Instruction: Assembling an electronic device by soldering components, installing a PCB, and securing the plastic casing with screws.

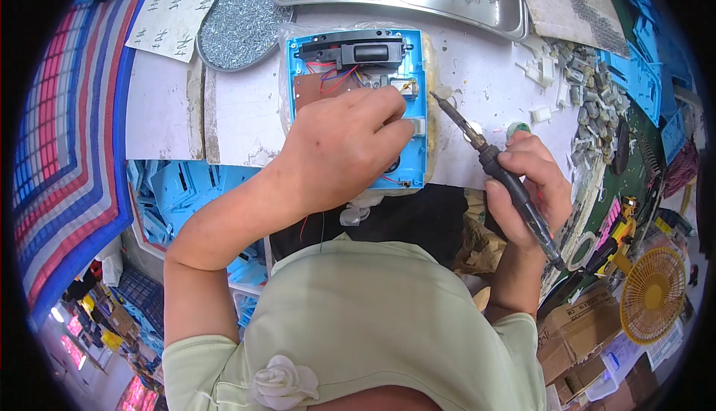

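Note:
A light blue plastic casing (416, 165) lies open on the worktable, with a brown circuit board (307, 90), red, blue and yellow wires (335, 77) and a long black part (373, 54) inside. My left hand (343, 142) reaches over the casing, fingers curled and pressed together near its right side; what they hold, if anything, is hidden. My right hand (535, 180) grips a soldering iron (498, 166) by its black handle, its tip pointing up and left, just right of the casing and apart from it. A small green round thing (517, 128) shows by my right fingertips.
A round tray of small screws (245, 19) stands at the back left. Beyond the casing sits a steel compartment tray (455, 27) with small metal parts. Loose small parts (593, 98) pile up on the right. A yellow fan (652, 295) stands lower right, and blue plastic parts (186, 195) lie below left.

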Demonstrator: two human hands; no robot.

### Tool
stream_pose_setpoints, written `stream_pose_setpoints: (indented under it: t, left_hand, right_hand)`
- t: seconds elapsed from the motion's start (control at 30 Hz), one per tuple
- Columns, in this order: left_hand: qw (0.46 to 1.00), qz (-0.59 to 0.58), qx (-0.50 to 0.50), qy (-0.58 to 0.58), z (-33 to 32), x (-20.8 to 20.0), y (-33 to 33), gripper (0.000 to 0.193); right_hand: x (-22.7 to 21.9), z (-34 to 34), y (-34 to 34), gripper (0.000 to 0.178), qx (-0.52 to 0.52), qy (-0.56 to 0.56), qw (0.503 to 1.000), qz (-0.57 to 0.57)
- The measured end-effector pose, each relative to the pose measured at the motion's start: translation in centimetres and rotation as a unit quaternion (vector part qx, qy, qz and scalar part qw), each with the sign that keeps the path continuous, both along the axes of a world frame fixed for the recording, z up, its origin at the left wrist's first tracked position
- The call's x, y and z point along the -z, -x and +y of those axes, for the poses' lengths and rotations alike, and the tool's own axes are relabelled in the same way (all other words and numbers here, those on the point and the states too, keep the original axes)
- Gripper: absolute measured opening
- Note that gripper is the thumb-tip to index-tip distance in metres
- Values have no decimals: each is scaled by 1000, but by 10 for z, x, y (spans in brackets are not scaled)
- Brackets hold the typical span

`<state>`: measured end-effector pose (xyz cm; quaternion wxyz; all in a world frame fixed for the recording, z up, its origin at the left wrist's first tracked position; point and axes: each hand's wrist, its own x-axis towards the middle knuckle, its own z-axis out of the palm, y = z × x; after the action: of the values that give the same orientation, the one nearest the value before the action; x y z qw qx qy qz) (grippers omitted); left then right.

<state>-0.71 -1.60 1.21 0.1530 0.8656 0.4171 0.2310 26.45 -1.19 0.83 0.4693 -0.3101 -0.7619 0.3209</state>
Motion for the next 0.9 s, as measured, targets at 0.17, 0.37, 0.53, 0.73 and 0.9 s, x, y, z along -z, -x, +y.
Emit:
stream_pose_setpoints:
  t: [0.17, 0.37, 0.53, 0.73, 0.9]
  left_hand:
    - [998, -56, -12, -5, 0, -4, 1, 28]
    - [992, -66, -94, -46, 10, -5, -1, 23]
    - [992, -66, -83, -75, 17, -1, -6, 22]
    - [993, -42, -89, -70, 18, 2, -6, 19]
    - [992, -48, -88, -73, 18, 6, -5, 19]
  right_hand:
    - [-1, -1, -2, 34, 7, -1, 1000, -3]
    - [0, 2, -1, 33, 6, -3, 1000, -7]
    - [1, 3, 0, 32, 8, -9, 1000, -5]
    - [2, 3, -3, 31, 9, -5, 1000, -8]
    - [3, 4, -2, 32, 4, -2, 1000, -7]
